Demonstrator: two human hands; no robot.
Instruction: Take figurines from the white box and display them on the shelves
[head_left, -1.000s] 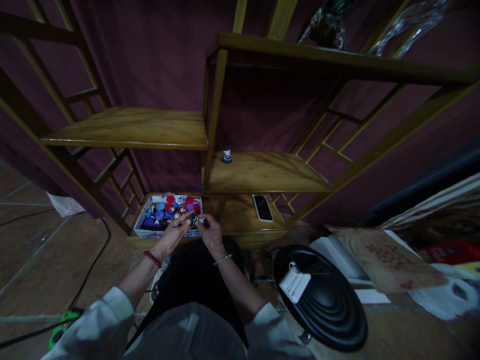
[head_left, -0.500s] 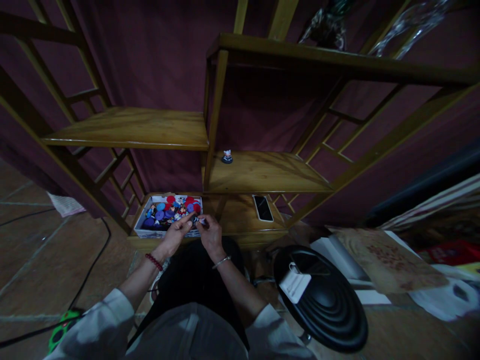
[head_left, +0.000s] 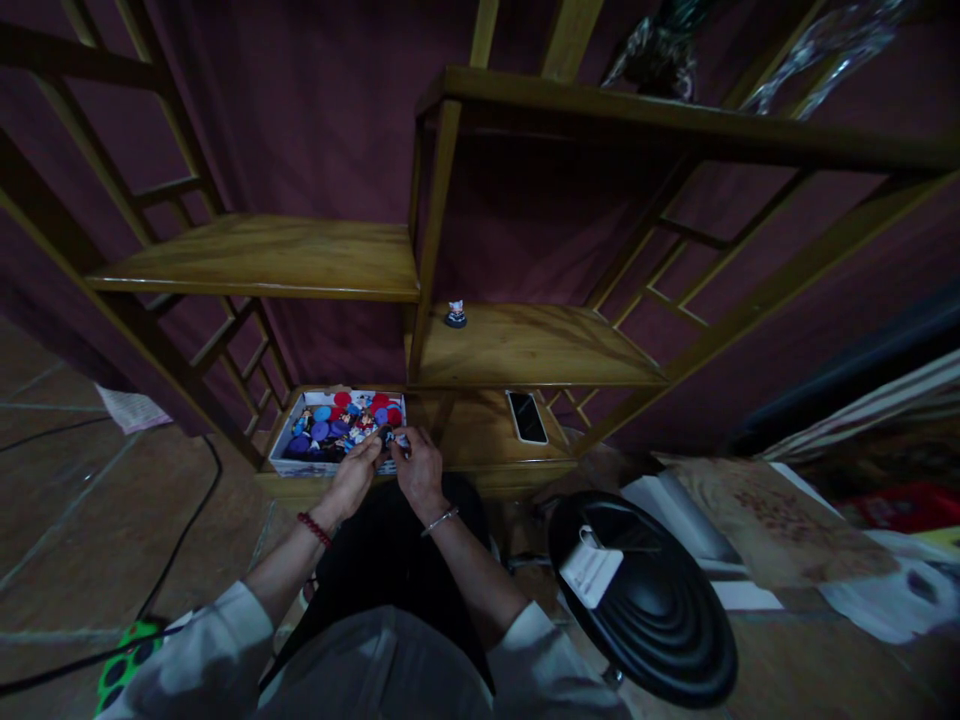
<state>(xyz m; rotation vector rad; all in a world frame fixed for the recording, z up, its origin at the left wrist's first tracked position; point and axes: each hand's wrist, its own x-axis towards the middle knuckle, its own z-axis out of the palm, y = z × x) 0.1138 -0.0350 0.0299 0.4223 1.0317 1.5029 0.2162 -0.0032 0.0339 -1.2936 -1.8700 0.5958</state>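
Both my hands meet at the front right corner of a white box (head_left: 281,462) on the lowest shelf. Between them is a small figurine (head_left: 389,438) with a dark round base, too small to make out fully. My left hand (head_left: 357,476) pinches its base side, and my right hand (head_left: 421,470) has its fingers closed on the other side. Inside the box lie several small figurines and round discs (head_left: 320,431) in blue, purple and red. Another little figurine (head_left: 456,314), white on a dark round base, stands upright on the middle shelf.
A phone (head_left: 527,417) lies on the lowest shelf to the right. The wooden shelf unit (head_left: 540,345) has uprights and lattice sides around my reach. On the floor at right stand a black ridged round object (head_left: 652,600) and packaging (head_left: 765,520). Cables (head_left: 187,535) run at left.
My hands have shifted slightly and the small figurine has been turned a little between the fingers. The box, the standing figurine and the phone stay where they were.
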